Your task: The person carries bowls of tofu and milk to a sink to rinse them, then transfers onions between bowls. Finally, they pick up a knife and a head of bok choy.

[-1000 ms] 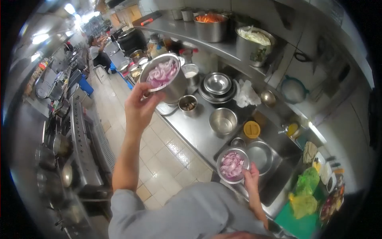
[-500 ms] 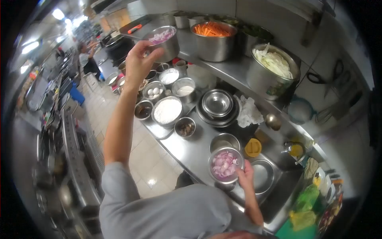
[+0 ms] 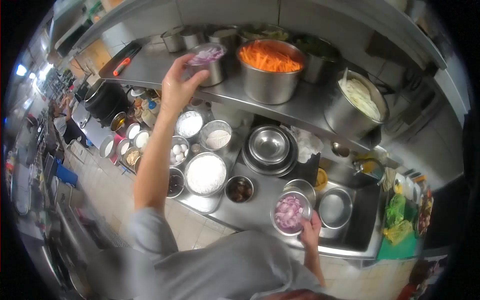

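My left hand (image 3: 181, 82) reaches up to the shelf. Its fingers and thumb are closed around the near left side of a metal pot (image 3: 215, 75), which holds sliced purple onion (image 3: 207, 55). That pot is at the shelf's front edge, beside a larger pot (image 3: 271, 87) of carrot strips (image 3: 272, 56). Low at the right, my right hand (image 3: 310, 227) grips the rim of a metal bowl (image 3: 274, 220), thumb inside. Chopped purple onion (image 3: 289, 211) fills this bowl, held over the counter near an empty-looking metal bowl (image 3: 307, 189).
A pot of pale shredded vegetable (image 3: 357, 112) stands on the shelf (image 3: 295, 107). Below are stacked bowls (image 3: 270, 145), a bowl of white powder (image 3: 205, 174), eggs (image 3: 178, 153) and a small dark-filled bowl (image 3: 239, 189). A sink (image 3: 361, 215) lies right; another person (image 3: 65, 120) stands far left.
My view has shifted, so the shelf and counter appear at a different angle. Both hands still hold their onion containers, and the right-hand bowl appears slightly further right.
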### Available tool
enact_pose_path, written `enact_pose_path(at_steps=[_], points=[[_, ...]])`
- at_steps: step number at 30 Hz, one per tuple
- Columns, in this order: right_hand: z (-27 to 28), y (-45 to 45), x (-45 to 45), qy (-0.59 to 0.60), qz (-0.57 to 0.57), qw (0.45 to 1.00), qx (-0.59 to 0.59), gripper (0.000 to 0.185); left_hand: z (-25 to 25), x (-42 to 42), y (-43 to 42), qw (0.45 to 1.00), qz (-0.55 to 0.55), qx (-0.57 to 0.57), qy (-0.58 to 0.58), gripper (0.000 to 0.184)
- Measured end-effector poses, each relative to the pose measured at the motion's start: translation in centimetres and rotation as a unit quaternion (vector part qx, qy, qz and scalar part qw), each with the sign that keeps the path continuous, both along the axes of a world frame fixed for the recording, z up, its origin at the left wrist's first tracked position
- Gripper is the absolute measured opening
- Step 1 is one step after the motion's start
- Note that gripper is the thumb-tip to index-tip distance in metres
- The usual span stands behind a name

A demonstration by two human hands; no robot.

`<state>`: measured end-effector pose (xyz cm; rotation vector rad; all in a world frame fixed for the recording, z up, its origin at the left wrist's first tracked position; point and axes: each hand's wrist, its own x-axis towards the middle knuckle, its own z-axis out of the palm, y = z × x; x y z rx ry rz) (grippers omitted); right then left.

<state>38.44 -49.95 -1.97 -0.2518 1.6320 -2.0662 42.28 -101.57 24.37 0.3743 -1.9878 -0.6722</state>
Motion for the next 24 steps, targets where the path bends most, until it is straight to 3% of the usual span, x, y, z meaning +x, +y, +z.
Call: enact_pose_path(at_steps=[2,3,5,8,9,10,12,13,16,21,24], points=[[0.5,-1.1,0.2,0.016,-0.018,1.0,0.01,0.031,0.6,0.6,3.3,0.976,0.126,-0.162,0.077,0.056],[0.3,-1.5,-0.1,0.017,-0.018,1.0,0.01,0.031,0.6,0.7,4.5,0.976,0.126,-0.162,0.078,0.056],[-0.4,-1.0,0.0,0.027,-0.02,0.999,0.032,0.031,0.4,0.3,7.3,0.983,-0.024,-0.156,0.096,0.069],[0.9,-2.1,0.1,0.022,-0.027,0.999,0.015,0.033,2.5,-1.7,12.0,0.99,-0.105,-0.088,0.019,0.068],[1.2,-2.4,0.2,0.02,-0.034,0.999,0.015,0.033,2.7,-2.5,12.0,0.987,-0.082,-0.139,-0.012,0.057],[1.5,-2.7,0.3,0.021,-0.035,0.999,0.012,0.032,2.9,-3.1,11.8,0.986,-0.088,-0.14,-0.012,0.057],[1.7,-2.7,0.2,0.026,-0.042,0.999,0.007,0.032,2.9,-4.4,11.3,0.991,-0.131,-0.005,-0.039,0.046],[1.6,-2.5,0.1,0.019,-0.038,0.999,0.014,0.031,2.3,-5.2,11.0,0.989,-0.137,-0.05,0.009,0.041],[2.4,-2.6,0.1,0.006,-0.039,0.999,0.012,0.031,1.0,-6.6,11.6,0.978,-0.196,-0.011,0.07,0.038],[5.6,-5.7,-1.1,-0.005,-0.004,1.0,-0.014,0.033,2.0,-6.2,13.8,0.982,-0.188,-0.015,-0.001,0.041],[6.4,-7.3,-2.1,-0.013,0.02,0.999,-0.021,0.035,1.3,-5.0,14.7,0.971,-0.221,0.023,0.085,0.05]])
